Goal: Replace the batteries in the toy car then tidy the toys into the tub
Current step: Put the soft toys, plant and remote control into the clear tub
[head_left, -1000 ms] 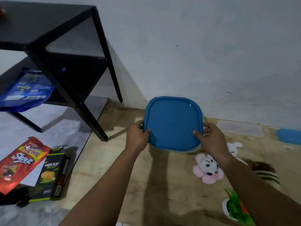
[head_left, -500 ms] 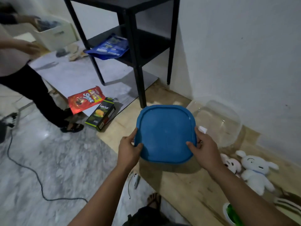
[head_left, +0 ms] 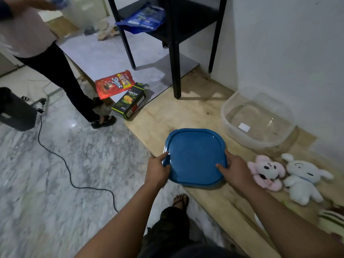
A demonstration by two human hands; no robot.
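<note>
The scene is viewed from one head-worn wide-angle camera, aimed forward and down, close over the hands and floor [head_left: 55,174].

The tub [head_left: 240,125] is a clear plastic one with rounded corners, sitting open and upright on the wooden board by the wall, nothing in it except a small white label on the bottom. Its blue lid [head_left: 195,157] is off, rounded-square with a raised rim, held roughly flat just in front of the tub. Two plush toys lie face up side by side right of the lid: a pink one [head_left: 266,172] and a white bunny [head_left: 303,177].
</note>
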